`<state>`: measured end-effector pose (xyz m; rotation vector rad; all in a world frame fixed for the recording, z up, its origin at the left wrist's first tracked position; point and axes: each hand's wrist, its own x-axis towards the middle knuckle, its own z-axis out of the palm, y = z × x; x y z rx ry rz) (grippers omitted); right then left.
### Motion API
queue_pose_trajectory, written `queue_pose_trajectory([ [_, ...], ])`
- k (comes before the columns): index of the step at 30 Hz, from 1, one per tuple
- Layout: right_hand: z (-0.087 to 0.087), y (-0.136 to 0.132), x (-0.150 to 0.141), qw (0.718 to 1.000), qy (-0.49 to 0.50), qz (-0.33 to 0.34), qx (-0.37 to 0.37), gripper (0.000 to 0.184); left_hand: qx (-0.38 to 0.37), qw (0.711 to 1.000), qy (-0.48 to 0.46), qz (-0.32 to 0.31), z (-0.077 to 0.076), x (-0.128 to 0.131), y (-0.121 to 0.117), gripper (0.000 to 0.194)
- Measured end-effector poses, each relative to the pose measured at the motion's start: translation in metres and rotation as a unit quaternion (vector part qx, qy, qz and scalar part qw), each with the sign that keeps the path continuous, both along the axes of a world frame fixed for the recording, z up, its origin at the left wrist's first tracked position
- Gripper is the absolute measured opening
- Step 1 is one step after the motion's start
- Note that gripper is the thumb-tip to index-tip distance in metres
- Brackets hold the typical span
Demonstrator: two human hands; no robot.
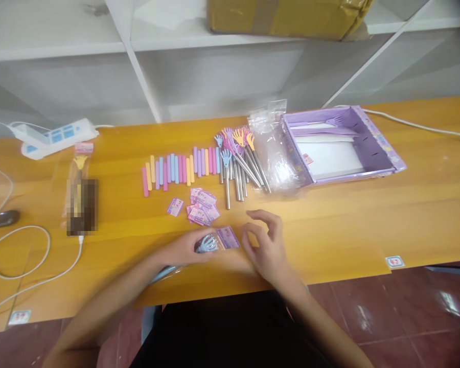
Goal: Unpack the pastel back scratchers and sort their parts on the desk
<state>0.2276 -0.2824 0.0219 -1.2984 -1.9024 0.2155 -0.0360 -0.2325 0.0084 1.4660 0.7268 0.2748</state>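
Note:
My left hand (186, 246) is closed around a light blue back scratcher (207, 244) in a clear plastic bag, close to the table's front edge. The hand-shaped head pokes out past my fingers, and a purple label card (228, 237) sits at the bag's top end. Just to the right of the card is my right hand (267, 248), empty, its fingers curved and apart. Beyond my hands lie a pile of small printed cards (202, 207), a row of pastel tubes (178, 168), and a heap of back scratchers (237, 158) with metal shafts.
A purple display box (375, 148) stands at the right, with clear plastic bags (278, 158) beside it. On the left are a bagged yellow back scratcher (79, 161), a power strip (67, 134), white cables and a dark mouse (6, 219). Shelves hold a cardboard box (291, 18).

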Motion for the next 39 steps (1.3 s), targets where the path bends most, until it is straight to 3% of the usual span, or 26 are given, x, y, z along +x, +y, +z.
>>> queue_pose_trajectory([
  [3, 0.004, -0.005, 0.0, 0.998, -0.011, 0.036, -0.046, 0.04, 0.007, 1.0, 0.001, 0.003, 0.003, 0.001, -0.001, 0.064],
  [6, 0.006, -0.008, -0.01, 0.997, -0.008, 0.059, -0.052, 0.069, 0.03, 1.0, 0.008, 0.003, 0.006, 0.003, -0.002, 0.057],
  [8, 0.003, -0.005, -0.017, 0.998, -0.001, 0.049, -0.037, 0.077, 0.048, 0.999, 0.016, 0.005, 0.007, 0.004, -0.002, 0.049],
  [11, -0.005, 0.002, -0.019, 0.999, 0.023, 0.016, -0.026, 0.064, 0.055, 0.998, 0.025, 0.003, 0.008, 0.005, -0.002, 0.041],
  [14, -0.005, 0.006, -0.011, 0.999, 0.018, 0.021, -0.035, 0.039, 0.04, 0.999, 0.024, 0.006, 0.008, 0.004, -0.003, 0.047],
  [21, 0.006, 0.005, -0.006, 0.971, 0.114, 0.037, -0.207, 0.003, 0.029, 0.999, 0.024, 0.003, 0.005, 0.003, -0.002, 0.054],
  [25, 0.011, 0.012, 0.012, 0.951, 0.167, 0.051, -0.254, 0.014, 0.043, 0.999, -0.004, -0.011, 0.005, 0.002, 0.001, 0.053],
  [28, 0.032, 0.018, 0.035, 0.947, 0.235, -0.035, -0.215, 0.016, 0.061, 0.996, -0.031, -0.057, 0.008, 0.0, 0.005, 0.049],
  [30, 0.05, 0.024, 0.039, 0.917, 0.34, -0.05, -0.2, 0.019, 0.066, 0.994, -0.019, -0.082, 0.01, -0.003, 0.008, 0.045],
  [32, 0.059, 0.033, 0.028, 0.867, 0.446, 0.012, -0.222, 0.021, 0.069, 0.993, -0.004, -0.091, 0.011, -0.004, 0.009, 0.044],
  [34, 0.056, 0.047, 0.005, 0.841, 0.461, 0.087, -0.271, 0.025, 0.064, 0.993, 0.005, -0.096, 0.012, -0.006, 0.01, 0.047],
  [36, 0.043, 0.06, -0.017, 0.864, 0.367, 0.102, -0.329, 0.028, 0.049, 0.994, 0.018, -0.097, 0.011, -0.006, 0.01, 0.049],
  [39, 0.027, 0.065, -0.027, 0.912, 0.214, 0.083, -0.339, 0.033, -0.009, 0.996, 0.019, -0.092, 0.007, -0.007, 0.01, 0.048],
])
